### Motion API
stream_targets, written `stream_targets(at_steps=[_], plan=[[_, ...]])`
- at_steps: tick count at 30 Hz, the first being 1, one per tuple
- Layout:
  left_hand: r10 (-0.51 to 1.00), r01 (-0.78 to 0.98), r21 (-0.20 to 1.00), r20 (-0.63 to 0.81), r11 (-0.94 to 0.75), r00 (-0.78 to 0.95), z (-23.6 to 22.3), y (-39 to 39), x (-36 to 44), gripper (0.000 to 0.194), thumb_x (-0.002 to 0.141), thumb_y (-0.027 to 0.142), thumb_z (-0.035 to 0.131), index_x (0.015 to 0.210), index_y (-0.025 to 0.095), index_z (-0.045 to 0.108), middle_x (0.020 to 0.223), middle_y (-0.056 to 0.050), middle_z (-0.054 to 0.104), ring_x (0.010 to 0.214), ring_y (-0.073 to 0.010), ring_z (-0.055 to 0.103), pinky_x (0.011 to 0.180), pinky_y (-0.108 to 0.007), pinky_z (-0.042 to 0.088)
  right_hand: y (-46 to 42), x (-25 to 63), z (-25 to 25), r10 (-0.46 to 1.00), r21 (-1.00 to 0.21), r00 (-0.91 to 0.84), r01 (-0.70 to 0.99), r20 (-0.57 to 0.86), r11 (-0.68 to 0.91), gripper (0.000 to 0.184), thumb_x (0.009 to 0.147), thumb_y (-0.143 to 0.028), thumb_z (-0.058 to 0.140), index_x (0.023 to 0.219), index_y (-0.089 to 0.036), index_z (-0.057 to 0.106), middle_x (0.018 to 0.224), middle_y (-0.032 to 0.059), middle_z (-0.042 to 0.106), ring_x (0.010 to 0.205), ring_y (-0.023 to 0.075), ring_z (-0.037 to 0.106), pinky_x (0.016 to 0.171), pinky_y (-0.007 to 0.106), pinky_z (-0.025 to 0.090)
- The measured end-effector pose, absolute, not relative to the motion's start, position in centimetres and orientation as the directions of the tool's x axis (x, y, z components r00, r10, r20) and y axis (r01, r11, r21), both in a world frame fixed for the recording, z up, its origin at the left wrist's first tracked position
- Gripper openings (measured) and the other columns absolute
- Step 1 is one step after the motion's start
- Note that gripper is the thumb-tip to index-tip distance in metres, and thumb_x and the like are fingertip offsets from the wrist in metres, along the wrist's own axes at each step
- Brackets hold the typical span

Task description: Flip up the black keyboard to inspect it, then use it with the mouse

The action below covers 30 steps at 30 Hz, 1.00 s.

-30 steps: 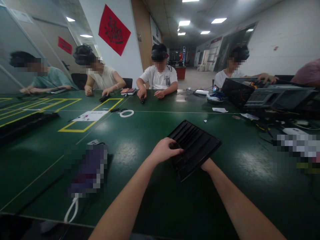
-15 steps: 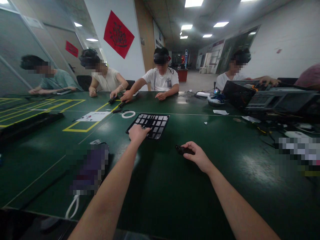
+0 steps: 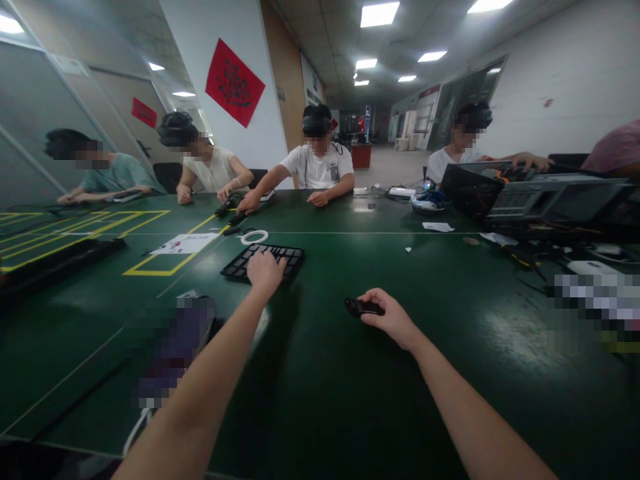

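Note:
My left hand [image 3: 267, 272] reaches forward with fingers closed over the near side of a flat black panel [image 3: 293, 255] divided into a grid of grey cells. The fingertips and part of the grid are hidden behind the hand. The panel lies nearly flat at the table's middle. Over the green table, my right hand [image 3: 387, 313] is closed around a small black elongated object [image 3: 356, 307]; its rounded end sticks out to the left, and its exact kind is unclear.
A white ring [image 3: 255, 237] lies just beyond the panel. Left of it is a white sheet [image 3: 184, 243] inside yellow tape. A blurred purple phone-like object [image 3: 175, 343] with a white cord sits near my left forearm. Several people sit opposite; an opened computer case [image 3: 545, 197] stands right.
The panel has moved left and tipped from facing me to nearly flat, together with my left hand. My right hand has shifted slightly left with the black object.

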<state>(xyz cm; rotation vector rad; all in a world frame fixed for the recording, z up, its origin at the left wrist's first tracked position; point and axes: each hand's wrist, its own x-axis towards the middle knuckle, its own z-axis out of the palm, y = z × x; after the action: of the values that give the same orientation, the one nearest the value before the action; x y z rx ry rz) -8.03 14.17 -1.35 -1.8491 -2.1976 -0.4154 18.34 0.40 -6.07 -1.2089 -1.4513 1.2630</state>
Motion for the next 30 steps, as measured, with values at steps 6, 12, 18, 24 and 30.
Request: stream_targets(at_steps=[6, 12, 18, 24, 30], plan=[[0.923, 0.96, -0.034, 0.267, -0.278, 0.277, -4.5, 8.1, -4.4, 0.032, 0.085, 0.035, 0.037, 0.089, 0.013, 0.06, 0.093, -0.015, 0.058, 0.094, -0.0271, 0.051, 0.081, -0.036, 0.038, 0.0, 18.4, -5.9, 0.985, -0.987, -0.172, 0.16, -0.017, 0.011, 0.031, 0.069, -0.031, 0.063, 0.095, -0.022, 0.047, 0.109, 0.003, 0.055, 0.098, 0.0206, 0.054, 0.088, 0.042, 0.04], [0.962, 0.983, -0.007, 0.204, -0.184, 0.181, -5.8, 7.8, -4.8, 0.033, 0.086, 0.035, 0.037, 0.092, 0.011, 0.059, 0.097, -0.016, 0.057, 0.094, -0.0267, 0.05, 0.082, -0.037, 0.036, -0.1, 18.2, -5.5, 0.991, -0.989, -0.13, 0.143, 0.026, 0.045, 0.031, 0.068, -0.031, 0.064, 0.093, -0.021, 0.047, 0.107, 0.0029, 0.056, 0.097, 0.0195, 0.054, 0.088, 0.041, 0.04], [0.947, 0.978, -0.08, 0.246, -0.192, 0.206, -5.4, 7.8, -4.9, 0.034, 0.086, 0.036, 0.035, 0.09, 0.012, 0.059, 0.095, -0.015, 0.056, 0.093, -0.0278, 0.05, 0.077, -0.036, 0.037, 0.8, 21.9, -2.9, 0.961, -0.97, 0.245, 0.233, 0.128, 0.07, 0.034, 0.063, -0.039, 0.065, 0.086, -0.019, 0.049, 0.096, 0.0037, 0.059, 0.089, 0.0191, 0.055, 0.082, 0.037, 0.042], [0.937, 0.974, -0.065, 0.264, -0.218, 0.227, -5.6, 7.9, -5.0, 0.033, 0.085, 0.035, 0.036, 0.09, 0.012, 0.06, 0.096, -0.016, 0.056, 0.094, -0.0282, 0.049, 0.077, -0.036, 0.037, 1.4, 34.2, -3.1, 0.743, -0.777, 0.63, 0.576, 0.225, -0.252, 0.032, 0.057, -0.037, 0.063, 0.081, -0.017, 0.053, 0.089, 0.0114, 0.059, 0.09, 0.0276, 0.053, 0.082, 0.043, 0.039], [0.939, 0.971, -0.008, 0.256, -0.238, 0.232, -5.3, 7.8, -4.7, 0.031, 0.084, 0.031, 0.038, 0.091, 0.012, 0.061, 0.097, -0.016, 0.056, 0.096, -0.0285, 0.047, 0.081, -0.038, 0.036, -0.1, 44.0, -7.1, 0.599, -0.426, 0.77, 0.629, 0.222, -0.65, 0.043, 0.064, -0.043, 0.057, 0.098, -0.016, 0.058, 0.097, 0.0214, 0.058, 0.102, 0.0401, 0.046, 0.073, 0.048, 0.041]])
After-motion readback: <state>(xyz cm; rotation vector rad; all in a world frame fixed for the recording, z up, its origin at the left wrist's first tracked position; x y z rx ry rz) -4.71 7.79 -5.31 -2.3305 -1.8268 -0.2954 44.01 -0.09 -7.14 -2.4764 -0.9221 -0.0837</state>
